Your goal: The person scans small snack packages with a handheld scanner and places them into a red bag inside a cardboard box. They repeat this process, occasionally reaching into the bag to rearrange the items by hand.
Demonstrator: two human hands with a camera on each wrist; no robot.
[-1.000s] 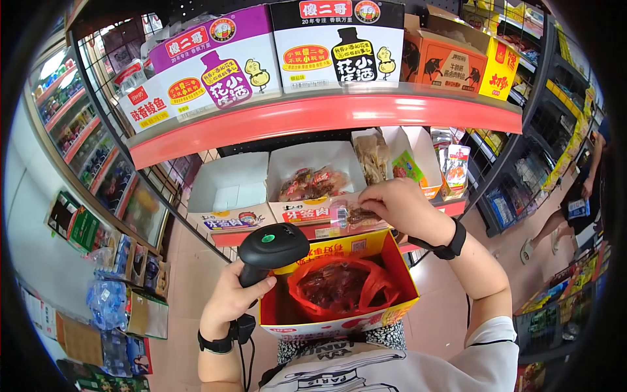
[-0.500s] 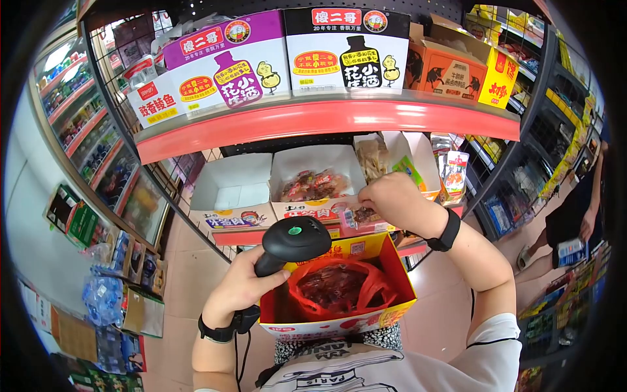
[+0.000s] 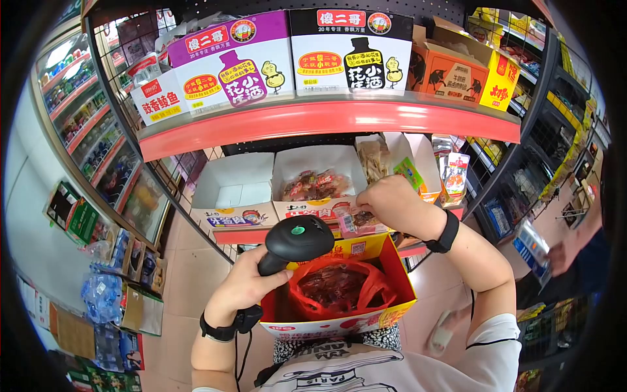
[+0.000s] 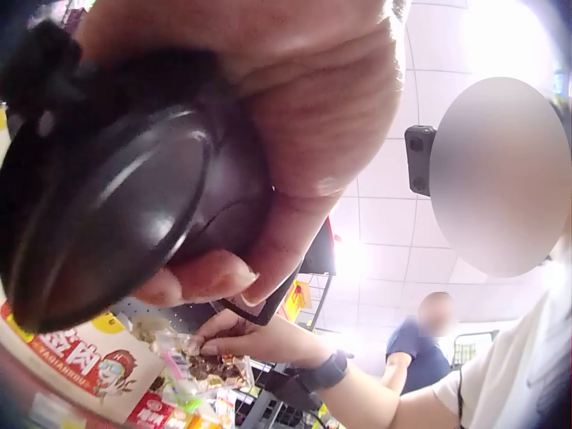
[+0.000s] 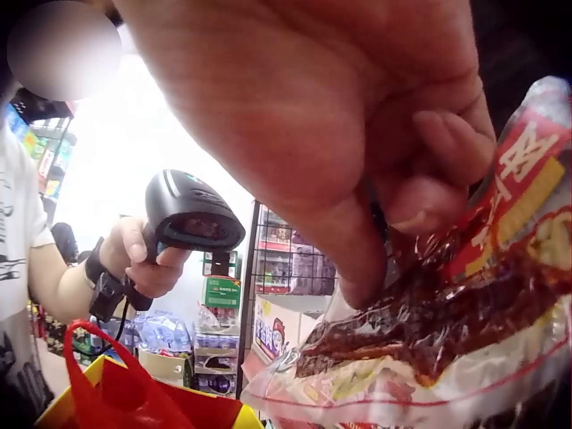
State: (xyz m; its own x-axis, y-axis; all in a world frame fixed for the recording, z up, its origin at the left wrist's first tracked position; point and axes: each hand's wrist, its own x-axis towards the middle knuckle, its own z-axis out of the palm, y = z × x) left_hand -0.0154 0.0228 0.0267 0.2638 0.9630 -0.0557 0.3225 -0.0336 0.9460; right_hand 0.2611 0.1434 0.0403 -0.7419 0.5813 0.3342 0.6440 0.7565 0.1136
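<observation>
My left hand [image 3: 247, 282] grips the handle of a black barcode scanner [image 3: 299, 239], its head over the left edge of a yellow and red box [image 3: 403, 287]. In that box lies a red plastic bag [image 3: 366, 287] with dark wrapped pieces. My right hand [image 3: 400, 204] pinches a clear packet [image 3: 358, 223] of dark brown snack in front of the lower shelf. The right wrist view shows thumb and fingers [image 5: 429, 179] on the packet [image 5: 420, 331]; in the left wrist view the scanner [image 4: 116, 197] fills the left side.
Behind the packet, open cartons [image 3: 236, 186] stand on the lower shelf, one with wrapped snacks [image 3: 316, 185]. Above runs a red-edged shelf [image 3: 326, 125] with large printed boxes [image 3: 353, 55]. Another person's hand [image 3: 569, 251] is at the right; bottled packs [image 3: 102, 297] stand on the floor at left.
The scanner and my left hand have moved right and slightly up. The pinched packet has tilted and shifted a little right. At the right, the other person has come closer.
</observation>
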